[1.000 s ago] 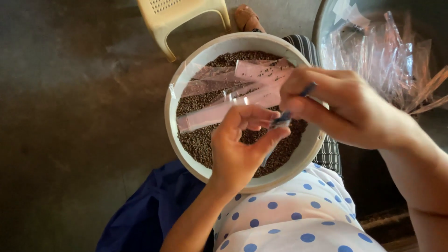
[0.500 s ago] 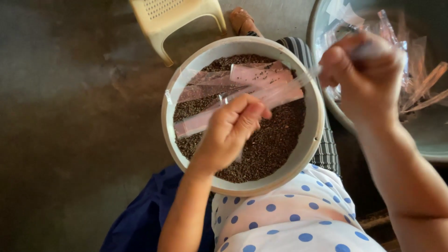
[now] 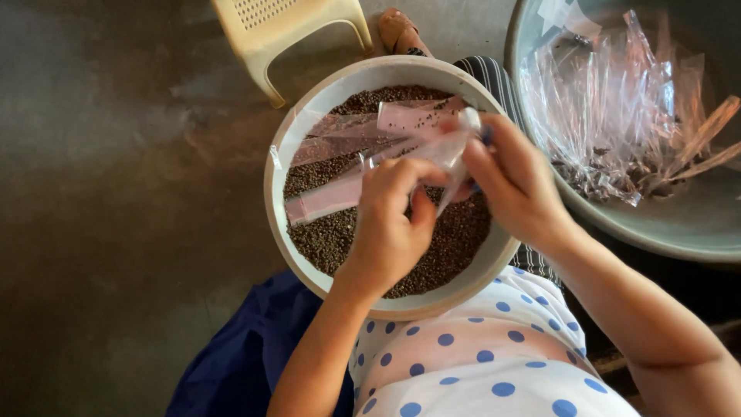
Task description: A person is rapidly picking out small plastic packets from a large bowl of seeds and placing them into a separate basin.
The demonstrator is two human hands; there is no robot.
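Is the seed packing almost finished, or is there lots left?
Lots left. Done: a heap of clear bags lies in the grey basin; whether they are filled is unclear. In hand: the left hand and right hand hold one small bag. Left: the bowl holds many seeds and flat empty bags.

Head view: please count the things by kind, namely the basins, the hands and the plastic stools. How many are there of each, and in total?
Basins: 2, the white basin of dark seeds and the grey basin of clear bags.
Hands: 2, the left hand and the right hand, both at a small clear bag.
Plastic stools: 1, the cream stool.
Total: 5.
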